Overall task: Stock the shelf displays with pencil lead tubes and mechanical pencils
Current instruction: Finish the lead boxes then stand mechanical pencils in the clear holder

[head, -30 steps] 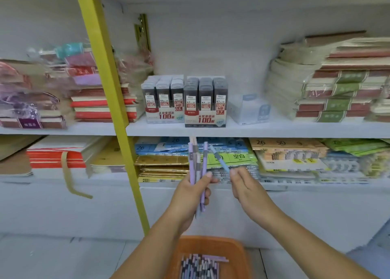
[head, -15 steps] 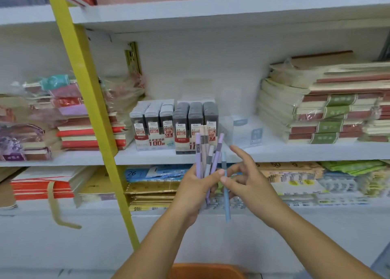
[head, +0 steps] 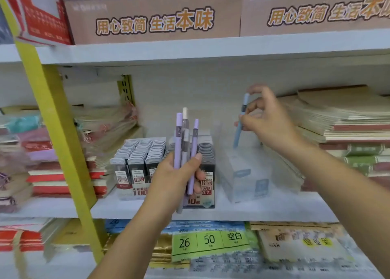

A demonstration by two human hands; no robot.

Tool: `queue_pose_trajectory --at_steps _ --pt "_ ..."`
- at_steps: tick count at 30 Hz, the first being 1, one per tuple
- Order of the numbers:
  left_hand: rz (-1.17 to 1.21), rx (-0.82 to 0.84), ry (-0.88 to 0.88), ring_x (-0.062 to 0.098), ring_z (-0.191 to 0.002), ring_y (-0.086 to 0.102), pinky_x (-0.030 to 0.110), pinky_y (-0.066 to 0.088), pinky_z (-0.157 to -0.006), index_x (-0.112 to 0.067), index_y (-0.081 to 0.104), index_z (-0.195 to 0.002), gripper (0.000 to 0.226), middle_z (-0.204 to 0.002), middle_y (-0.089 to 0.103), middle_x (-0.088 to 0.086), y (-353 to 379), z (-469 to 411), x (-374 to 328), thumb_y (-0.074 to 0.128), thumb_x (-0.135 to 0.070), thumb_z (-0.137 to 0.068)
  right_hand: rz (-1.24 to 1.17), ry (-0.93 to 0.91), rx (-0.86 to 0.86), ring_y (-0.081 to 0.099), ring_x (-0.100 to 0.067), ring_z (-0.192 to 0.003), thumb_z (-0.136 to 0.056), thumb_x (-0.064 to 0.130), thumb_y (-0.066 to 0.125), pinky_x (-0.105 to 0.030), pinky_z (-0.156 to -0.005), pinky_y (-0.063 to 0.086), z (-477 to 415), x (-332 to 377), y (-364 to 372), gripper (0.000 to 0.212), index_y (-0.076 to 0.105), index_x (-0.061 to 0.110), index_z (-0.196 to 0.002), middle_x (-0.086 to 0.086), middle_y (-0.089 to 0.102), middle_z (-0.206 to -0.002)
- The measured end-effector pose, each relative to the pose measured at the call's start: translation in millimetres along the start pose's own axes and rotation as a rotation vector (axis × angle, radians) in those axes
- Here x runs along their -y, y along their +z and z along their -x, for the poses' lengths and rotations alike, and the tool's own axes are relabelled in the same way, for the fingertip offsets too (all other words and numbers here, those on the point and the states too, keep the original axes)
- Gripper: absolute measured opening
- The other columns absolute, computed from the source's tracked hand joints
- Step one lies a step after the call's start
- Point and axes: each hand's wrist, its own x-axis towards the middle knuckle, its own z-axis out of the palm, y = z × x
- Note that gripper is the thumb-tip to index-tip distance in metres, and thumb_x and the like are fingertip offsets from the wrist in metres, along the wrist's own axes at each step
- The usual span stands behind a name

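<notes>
Pinching a blue mechanical pencil (head: 239, 128) near its cap with the right grip (head: 266, 118), tip down, at the mouth of a clear display box (head: 242, 168) on the middle shelf (head: 274, 207). Clutching a small bundle of pencils (head: 178, 143) upright in the left grip (head: 171, 177), fingers curled round the barrels, just in front of the lead tube displays (head: 137, 158).

Judging from the shelf as it stands:
- Lead tubes apparently done: two displays packed with rows of grey-capped tubes, side by side, just left of the clear box.
- Mechanical pencils probably at an early stage: nothing plainly visible inside the clear box beyond the blue one going in.
- Left to do: seat the blue pencil, then the bundle, one by one most likely.

Hard to make out:
- Whether the blue tip is already inside the clear box or just above its rim; transparent walls and motion blur hide the edge.
- Exact count in the bundle: two lilac barrels and a pale-capped one clear enough, perhaps a grey one between them.
- Front label of the nearer lead display, partly covered by the left grip.
- Any further stock outside the frame.
</notes>
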Motion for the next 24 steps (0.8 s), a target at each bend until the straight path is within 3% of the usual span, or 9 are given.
queue_pose_trajectory --at_steps 3,7,10,15,21,24 --pt "-0.002 -0.012 0.000 0.017 -0.043 0.058 0.023 0.049 -0.044 -0.014 0.062 -0.086 0.017 -0.063 0.067 0.005 -7 0 -2 0.066 -0.028 -0.094 0.116 0.020 0.117 0.070 -0.026 -0.070 -0.082 0.005 0.064 -0.050 -0.068 0.059 -16 -24 18 0.046 0.041 0.043 -0.093 -0.004 0.061 -0.082" --pt "-0.007 -0.040 0.014 0.021 -0.043 0.058 0.027 0.050 -0.044 -0.014 0.061 -0.085 0.024 -0.065 0.067 0.007 -13 -3 -9 0.070 -0.037 -0.085 0.125 0.065 0.215 0.070 -0.029 -0.074 -0.085 0.003 0.064 -0.041 -0.064 0.061 -25 -47 34 0.049 0.037 0.045 -0.084 -0.008 0.061 -0.084" --pt "-0.009 -0.055 0.013 0.020 -0.042 0.058 0.028 0.050 -0.044 -0.012 0.061 -0.085 0.035 -0.063 0.067 0.007 -16 -6 -13 0.070 -0.044 -0.074 0.130 0.087 0.303 0.070 -0.029 -0.081 -0.089 0.003 0.062 -0.040 -0.067 0.062 -25 -56 41 0.049 0.035 0.044 -0.084 -0.012 0.061 -0.090" --pt "-0.027 -0.092 0.023 0.020 -0.043 0.058 0.029 0.052 -0.044 -0.014 0.062 -0.087 0.037 -0.065 0.068 0.007 -15 -7 -14 0.071 -0.046 -0.072 0.270 0.028 0.359 0.069 -0.018 -0.072 -0.090 0.007 0.061 -0.044 -0.074 0.059 -26 -65 43 0.043 0.030 0.036 -0.091 -0.006 0.064 -0.085" --pt "-0.079 -0.131 0.028 0.019 -0.044 0.059 0.028 0.050 -0.042 -0.014 0.064 -0.085 0.018 -0.064 0.068 0.005 -8 -6 -14 0.068 -0.031 -0.091 0.382 -0.013 0.400 0.064 -0.015 -0.060 -0.088 0.008 0.064 -0.029 -0.053 0.052 -21 -66 47 0.041 0.032 0.032 -0.095 -0.005 0.064 -0.070" --pt "-0.082 -0.125 0.019 0.018 -0.044 0.058 0.026 0.049 -0.043 -0.015 0.065 -0.085 0.015 -0.064 0.068 0.006 -6 -4 -16 0.067 -0.028 -0.092 0.447 -0.009 0.452 0.063 -0.022 -0.068 -0.087 0.011 0.066 -0.029 -0.057 0.048 -17 -65 50 0.029 0.042 0.021 -0.098 -0.003 0.062 -0.073"
